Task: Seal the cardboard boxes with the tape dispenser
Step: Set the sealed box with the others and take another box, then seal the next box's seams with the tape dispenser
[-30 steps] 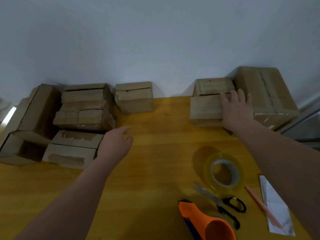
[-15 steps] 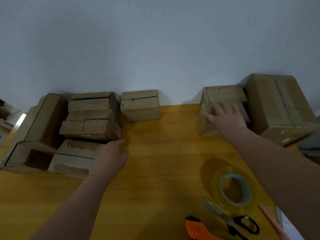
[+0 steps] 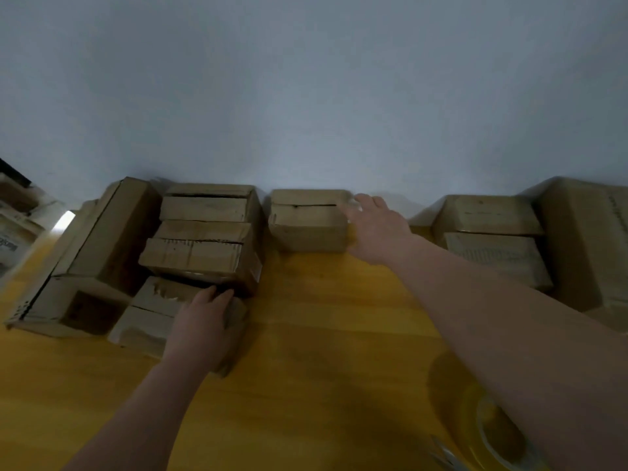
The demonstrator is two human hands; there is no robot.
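Hands at a row of cardboard boxes on a yellow bench (image 3: 323, 351). Left hand (image 3: 200, 326) lies palm down on the right end of a low box (image 3: 146, 317) with a torn top, at the front left. Its fingers (image 3: 208, 295) are fairly straight and reach the dark gap under the creased box (image 3: 200, 256) just behind; they curl round nothing visible. Right hand (image 3: 379, 231) is stretched forward and open, its digits spread and blurred, at the right side of the middle box (image 3: 307, 220), which stands against the wall. Whether it touches the cardboard cannot be told. The top flaps of the middle box meet along a dark slit.

Left group: behind the creased box sits a rear box (image 3: 204, 207), and a long box (image 3: 102, 246) lies beside both at the far left. Right group, well apart from the middle box: a pale box (image 3: 489, 215) by the wall, a printed box (image 3: 496, 260) in front of it, and a large box (image 3: 588, 246) at the frame edge.

Near the lower right corner a roll of clear tape (image 3: 492, 433) lies flat on the bench, partly hidden by the right forearm. Scissor tips (image 3: 445, 453) show just beside it. Grey wall (image 3: 306, 79) fills the upper half.
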